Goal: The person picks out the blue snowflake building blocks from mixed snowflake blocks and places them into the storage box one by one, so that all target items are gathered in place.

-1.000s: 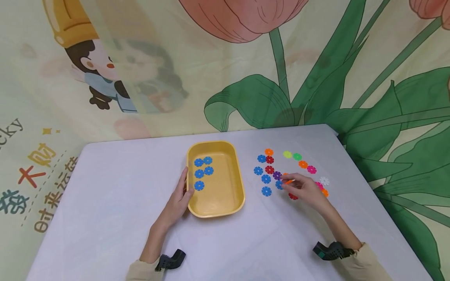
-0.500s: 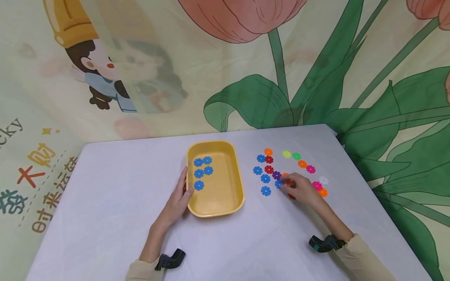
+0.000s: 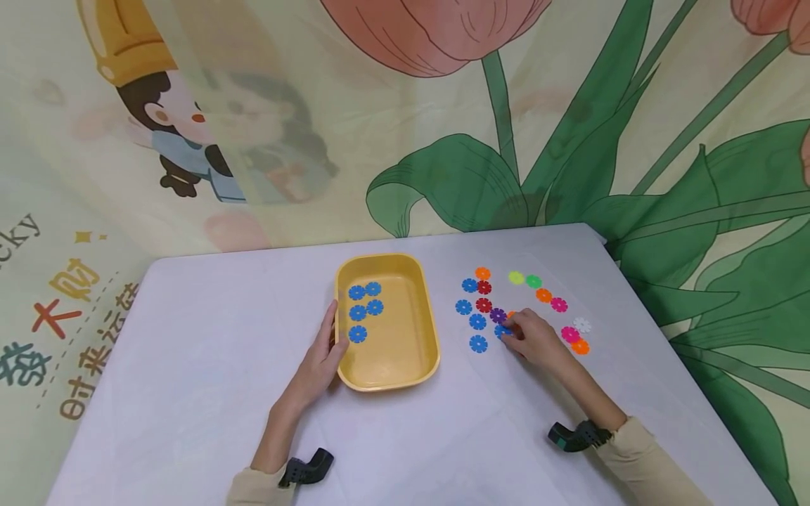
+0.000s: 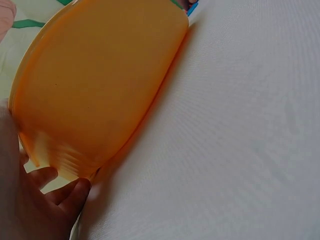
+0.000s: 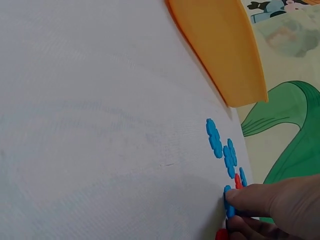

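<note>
My left hand (image 3: 319,362) holds the left side of a yellow tray (image 3: 405,358); in the left wrist view its fingers bend against the outer wall of the tray (image 4: 100,75). Several blue flower-shaped discs (image 3: 357,334) lie inside, toward the left. To the right of the tray, my right hand (image 3: 534,341) pinches a blue flower-shaped disc (image 3: 502,332). The right wrist view has the thumb (image 5: 265,200) on one face of that blue disc (image 5: 229,206), with the other fingers behind it. Just beyond the fingertips lies a purple disc (image 3: 498,316).
More blue discs (image 3: 479,344) and red discs (image 3: 484,305) lie between tray and right hand. Farther right are a green disc (image 3: 534,281), a white disc (image 3: 582,325) and several pink and orange ones. A printed cloth (image 3: 443,105) hangs behind the table's back edge.
My right hand has moved slightly left and down among the discs, its fingers closing on the blue disc. The left hand and the tray stay put.
</note>
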Demonstrator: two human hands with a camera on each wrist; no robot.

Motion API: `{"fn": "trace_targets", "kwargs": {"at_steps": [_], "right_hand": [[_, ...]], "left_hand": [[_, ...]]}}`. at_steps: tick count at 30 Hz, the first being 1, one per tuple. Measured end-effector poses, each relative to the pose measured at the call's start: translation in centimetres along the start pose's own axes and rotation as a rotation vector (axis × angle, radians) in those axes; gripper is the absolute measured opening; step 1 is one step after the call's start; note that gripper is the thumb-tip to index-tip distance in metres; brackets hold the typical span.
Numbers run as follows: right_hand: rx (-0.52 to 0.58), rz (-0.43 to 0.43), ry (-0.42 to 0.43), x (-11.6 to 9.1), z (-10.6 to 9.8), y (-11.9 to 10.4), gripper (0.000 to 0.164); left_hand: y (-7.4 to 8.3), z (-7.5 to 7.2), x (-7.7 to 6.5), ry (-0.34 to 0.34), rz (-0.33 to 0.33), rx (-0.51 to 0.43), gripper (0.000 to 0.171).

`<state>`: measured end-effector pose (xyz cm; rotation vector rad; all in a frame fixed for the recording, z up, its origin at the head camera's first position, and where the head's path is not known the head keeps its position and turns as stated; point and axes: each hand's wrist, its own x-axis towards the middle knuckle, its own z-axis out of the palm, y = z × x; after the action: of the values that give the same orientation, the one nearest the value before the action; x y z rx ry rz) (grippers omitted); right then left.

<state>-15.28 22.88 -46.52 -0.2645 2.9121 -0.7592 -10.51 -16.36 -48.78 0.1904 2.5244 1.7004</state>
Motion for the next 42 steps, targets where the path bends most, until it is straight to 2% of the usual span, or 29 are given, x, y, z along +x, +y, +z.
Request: {"fn": "trace_targets", "kwargs": {"at_steps": [17,24,31,37,39,42], "right_hand": [[-0.126,0.029,-0.044,0.3,-0.2,-1.0,0.034],[-0.116,0.017,-0.054,0.5,-0.1,-0.7,0.033],[-0.101,-0.008,-0.013,0.2,0.1,-0.5,0.033],[0.043,-0.012,0.014,0.1,0.3,-0.1,0.029],[0.142,-0.033,0.028,0.0,0.3,0.2,0.027],[0.349,-0.055,0.029,-0.2,0.0,0.3,0.028]], "left_hand": [[0.1,-0.2,0.0,-0.004,-0.003,-0.022,0.067],[0.0,-0.2,0.0,0.005,0.006,0.000,0.067],[0.0,-0.1,-0.1,0.010,0.008,0.012,0.067],[0.2,-0.1,0.0,0.009,0.016,0.004,0.067],[0.2,-0.1,0.0,0.006,0.018,0.006,0.067],[0.2,-0.1,-0.1,0.004,0.018,0.014,0.067]]}}
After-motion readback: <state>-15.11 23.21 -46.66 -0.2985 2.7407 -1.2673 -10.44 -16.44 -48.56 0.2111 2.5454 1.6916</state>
